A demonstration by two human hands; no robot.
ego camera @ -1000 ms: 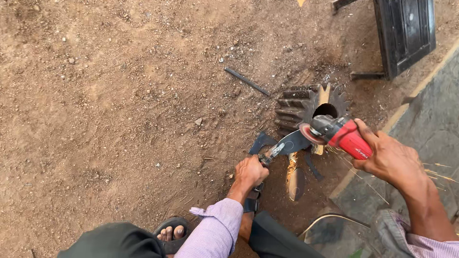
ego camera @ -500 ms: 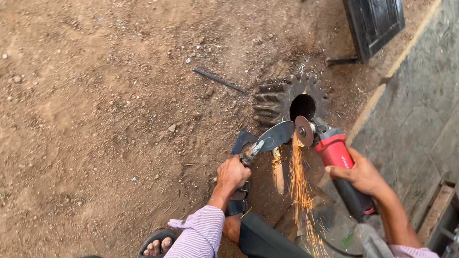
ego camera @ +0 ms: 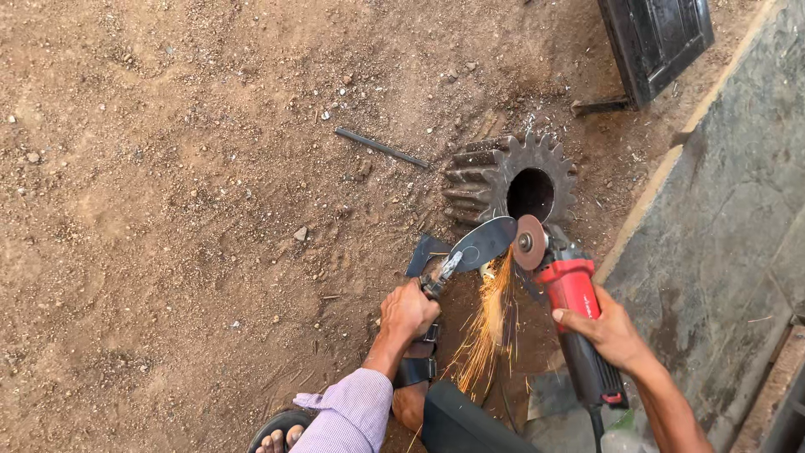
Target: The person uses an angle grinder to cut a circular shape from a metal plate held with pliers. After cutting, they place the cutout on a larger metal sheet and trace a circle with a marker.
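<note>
Gripping a curved grey blade point(ego camera: 480, 245) by its handle, the left hand point(ego camera: 408, 310) meets the right hand's point(ego camera: 610, 331) clenched red grinder point(ego camera: 570, 289), sparks falling, bare dirt point(ego camera: 168, 210) leftward.

Two hands are seen: left hand point(ego camera: 408, 310), right hand point(ego camera: 610, 329). One blade point(ego camera: 482, 244), one red grinder point(ego camera: 572, 289), one toothed gear point(ego camera: 507, 179), one metal rod point(ego camera: 381, 148) are counted.

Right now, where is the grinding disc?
In the head view, right of centre: the grinding disc meets the blade edge, just below the big toothed gear, throwing sparks downward.
</note>
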